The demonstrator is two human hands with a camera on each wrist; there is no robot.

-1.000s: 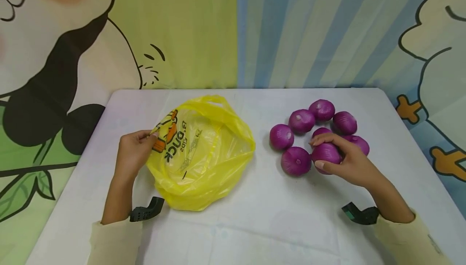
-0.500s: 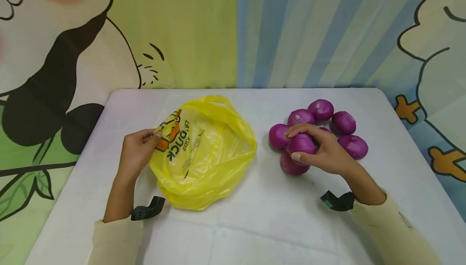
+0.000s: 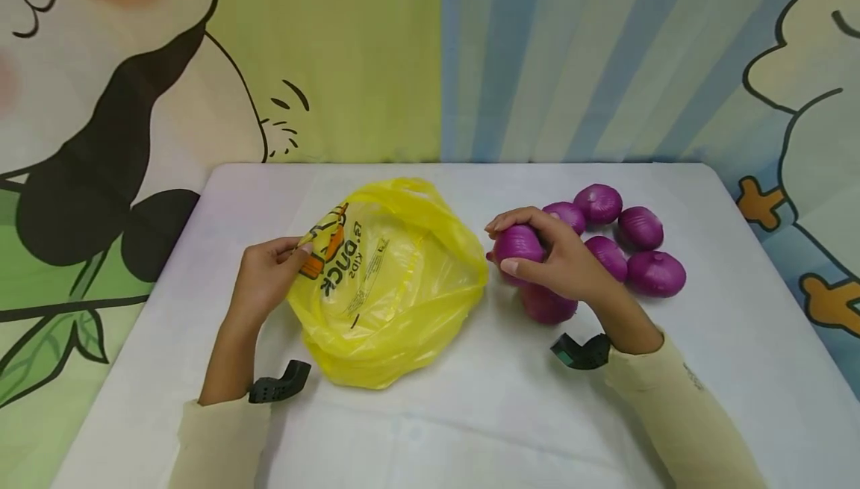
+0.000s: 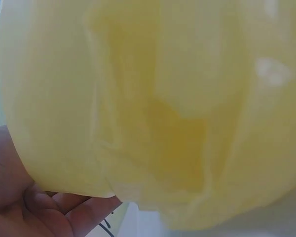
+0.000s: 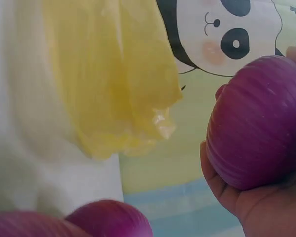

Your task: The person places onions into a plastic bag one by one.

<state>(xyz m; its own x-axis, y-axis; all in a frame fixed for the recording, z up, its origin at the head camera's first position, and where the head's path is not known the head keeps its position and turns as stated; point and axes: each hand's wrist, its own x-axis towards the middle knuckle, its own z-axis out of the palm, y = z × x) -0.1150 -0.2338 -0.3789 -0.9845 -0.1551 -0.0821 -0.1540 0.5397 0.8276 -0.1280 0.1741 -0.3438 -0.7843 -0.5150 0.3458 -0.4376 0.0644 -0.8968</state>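
Observation:
A yellow plastic bag with a printed duck logo stands with its mouth open on the left half of the table. My left hand pinches its left rim between thumb and fingers; the bag covers most of the left wrist view. My right hand grips a purple onion, held above the other onions, to the right of the bag. In the right wrist view the fingers curl round this onion, with the bag beyond it. One onion lies just below the right hand, partly covered.
Several more onions lie on the white table at the right, among them one near the back and another onion furthest right. A cartoon-printed cloth hangs behind the table.
The right hand has lifted the onion from the group and carried it left toward the bag. The left hand keeps its pinch on the bag's rim, with hand and bag slightly further right.

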